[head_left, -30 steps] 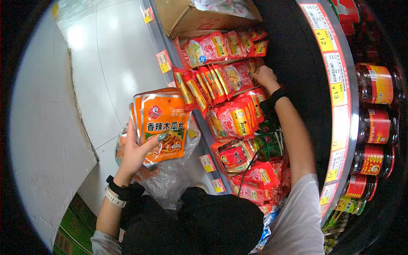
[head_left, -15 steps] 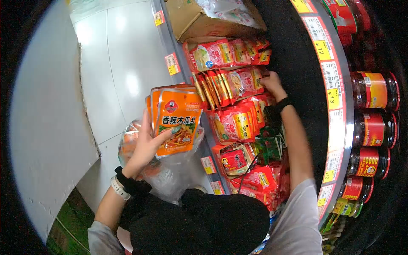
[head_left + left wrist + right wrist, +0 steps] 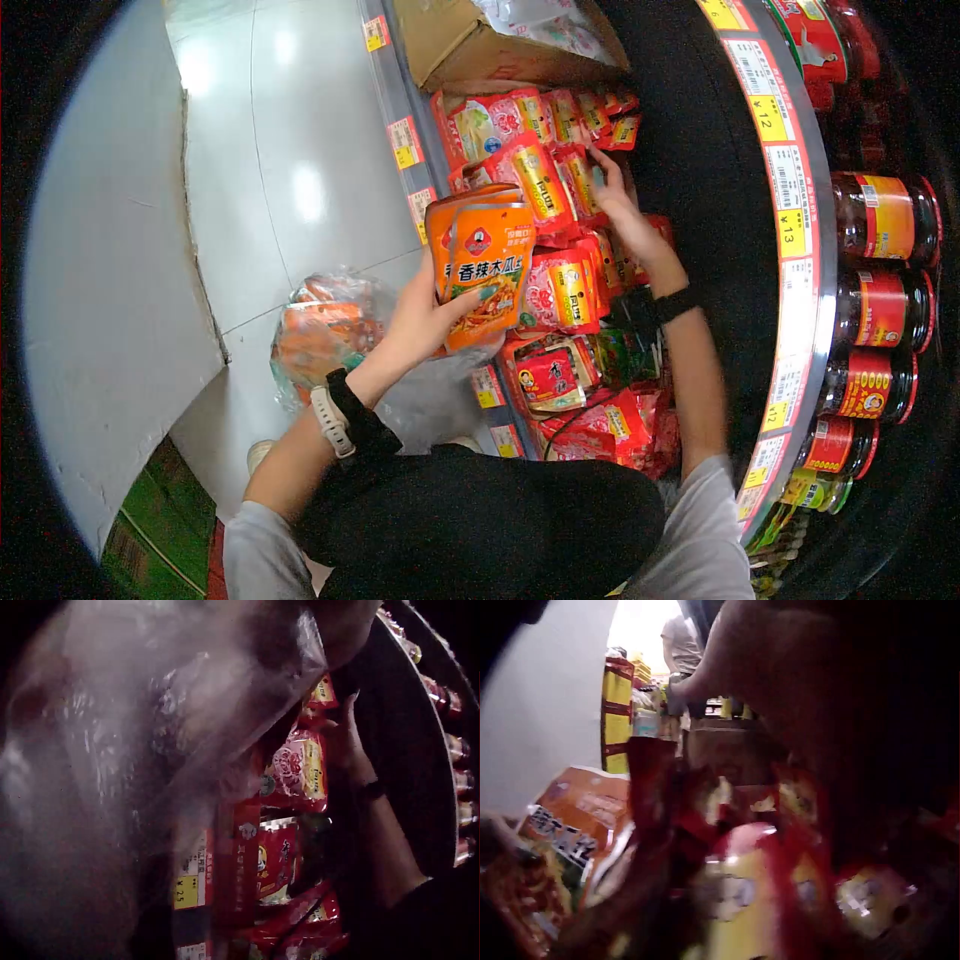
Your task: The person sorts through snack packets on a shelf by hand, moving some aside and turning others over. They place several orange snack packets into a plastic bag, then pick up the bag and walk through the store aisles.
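Observation:
My left hand (image 3: 415,315) grips a small stack of orange pouches (image 3: 492,270), thumb across the front pouch, at the shelf's front edge. The right wrist view also shows an orange pouch (image 3: 589,806) beside the red packets. My right hand (image 3: 630,215) reaches over the red packets (image 3: 540,185), its fingers extended against the back of that row. These packets lean with their printed faces showing. By my left forearm hangs a clear plastic bag (image 3: 325,330) with orange packs inside; it blurs much of the left wrist view.
An open cardboard box (image 3: 490,50) stands at the far end of the shelf. Nearer me are more red packets (image 3: 565,290). Jars (image 3: 880,310) line a tier on the right, behind a price-tag strip (image 3: 790,220). A person (image 3: 681,649) stands in the background.
My left hand has moved right with the orange pouches, up to the packet row. The red packets there have tipped over to show their faces. My right hand has shifted slightly, its fingers straighter.

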`<move>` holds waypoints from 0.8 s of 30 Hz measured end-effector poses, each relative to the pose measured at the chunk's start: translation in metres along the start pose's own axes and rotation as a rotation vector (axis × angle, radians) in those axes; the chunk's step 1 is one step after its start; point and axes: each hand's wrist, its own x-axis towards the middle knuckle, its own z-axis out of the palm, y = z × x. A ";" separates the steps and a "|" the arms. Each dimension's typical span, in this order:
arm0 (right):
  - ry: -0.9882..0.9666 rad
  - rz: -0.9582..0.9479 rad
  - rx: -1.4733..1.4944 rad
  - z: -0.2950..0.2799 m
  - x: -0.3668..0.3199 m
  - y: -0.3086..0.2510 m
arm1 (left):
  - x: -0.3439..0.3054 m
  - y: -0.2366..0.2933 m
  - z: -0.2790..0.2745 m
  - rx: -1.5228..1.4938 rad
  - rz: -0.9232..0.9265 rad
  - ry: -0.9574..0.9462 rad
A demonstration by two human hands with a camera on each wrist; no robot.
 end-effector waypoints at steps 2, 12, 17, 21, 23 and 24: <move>0.018 -0.058 -0.078 0.024 -0.004 -0.012 | 0.001 -0.003 0.001 -0.035 0.016 -0.009; 0.123 -0.102 -0.161 0.020 0.020 0.011 | -0.017 0.011 -0.027 -0.084 -0.168 -0.003; 0.102 0.147 -0.100 -0.033 0.034 0.044 | -0.023 0.039 -0.043 -0.121 -0.209 0.037; -0.060 0.238 0.033 -0.034 0.039 0.036 | -0.028 0.052 -0.051 -0.127 -0.305 0.086; 0.181 0.218 -0.100 -0.028 0.046 0.050 | -0.032 0.059 -0.051 -0.108 -0.314 0.119; 0.415 0.190 -0.240 -0.025 0.049 0.055 | -0.033 0.063 -0.052 -0.085 -0.345 0.152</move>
